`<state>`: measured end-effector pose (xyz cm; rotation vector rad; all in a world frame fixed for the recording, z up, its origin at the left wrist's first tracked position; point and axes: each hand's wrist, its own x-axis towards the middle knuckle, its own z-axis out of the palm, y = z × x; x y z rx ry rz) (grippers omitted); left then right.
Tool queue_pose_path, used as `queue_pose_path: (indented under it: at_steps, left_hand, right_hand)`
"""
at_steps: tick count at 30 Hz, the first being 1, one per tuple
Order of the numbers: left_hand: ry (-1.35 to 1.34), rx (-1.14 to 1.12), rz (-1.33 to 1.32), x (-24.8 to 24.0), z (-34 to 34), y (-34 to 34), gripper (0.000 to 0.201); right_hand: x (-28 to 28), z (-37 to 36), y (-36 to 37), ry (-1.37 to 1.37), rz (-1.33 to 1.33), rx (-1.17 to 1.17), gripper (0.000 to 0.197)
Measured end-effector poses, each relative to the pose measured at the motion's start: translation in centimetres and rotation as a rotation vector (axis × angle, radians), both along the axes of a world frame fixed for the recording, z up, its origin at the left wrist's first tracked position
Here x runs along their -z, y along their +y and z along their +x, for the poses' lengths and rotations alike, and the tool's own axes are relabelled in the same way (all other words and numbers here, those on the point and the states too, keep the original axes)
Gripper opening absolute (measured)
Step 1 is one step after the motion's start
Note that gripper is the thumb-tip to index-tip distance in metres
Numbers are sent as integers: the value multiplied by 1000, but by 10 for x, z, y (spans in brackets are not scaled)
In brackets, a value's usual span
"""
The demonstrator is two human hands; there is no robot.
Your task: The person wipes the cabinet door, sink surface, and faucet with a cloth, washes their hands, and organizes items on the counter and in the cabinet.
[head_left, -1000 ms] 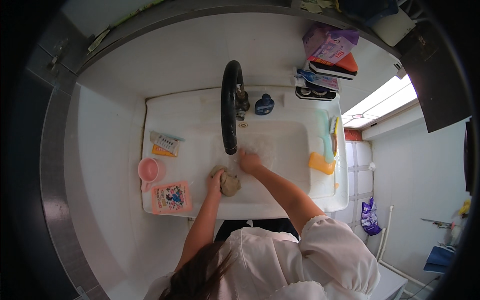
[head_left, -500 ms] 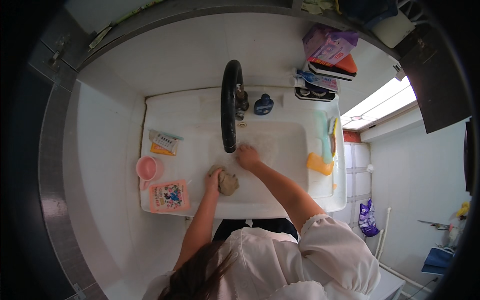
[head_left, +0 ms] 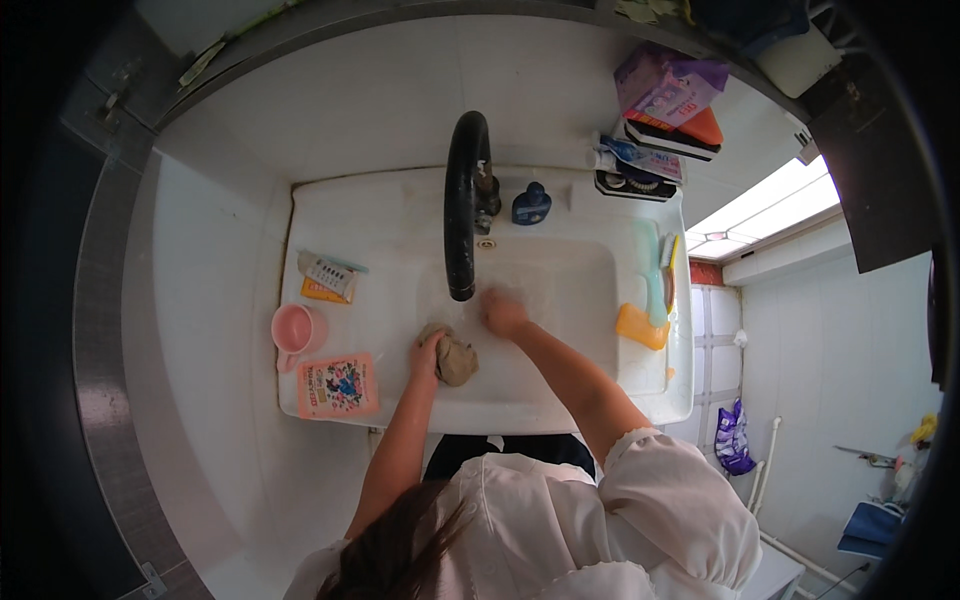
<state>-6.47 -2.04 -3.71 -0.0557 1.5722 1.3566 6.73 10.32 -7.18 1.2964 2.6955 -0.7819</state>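
Observation:
My left hand grips a crumpled tan cloth in the near left part of the white sink basin. The bunched cloth looks damp and hangs out past my fingers. Farther in, my right hand reaches down into the basin, just right of the mouth of the black curved faucet. Its fingers are blurred and partly lost against the wet basin, so what they do is unclear. Near that hand the basin surface looks rippled and cloudy.
On the left rim sit a pink mug, a pink printed packet and small packets. A dark blue bottle stands behind the basin. The right rim holds orange soap and a brush. Boxes fill the back right corner.
My right hand has shifted slightly right and nearer, away from the faucet mouth, and now looks more blurred. My left hand keeps hold of the cloth in nearly the same place.

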Motion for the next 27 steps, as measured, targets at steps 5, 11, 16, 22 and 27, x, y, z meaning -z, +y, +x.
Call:
queue_pose_path:
  at_steps: [5,11,16,22,27]
  left_hand:
    - [-20,18,64,-3,-2,-3,37]
    - [-42,-9,-23,-19,2,-1,37]
    - [-33,-4,79,-1,8,5,40]
    - [-171,-122,210,-1,12,15,37]
    - [-222,-111,207,2,10,3,31]
  right_hand:
    - [0,-4,3,35,-25,43,29]
    - [-7,-2,-12,-87,-16,-43,25]
    - [-22,-19,-3,-250,-235,62,26]
    - [-10,-19,8,-315,-198,13,27]
    - [-9,-14,30,-280,-21,-377,23]
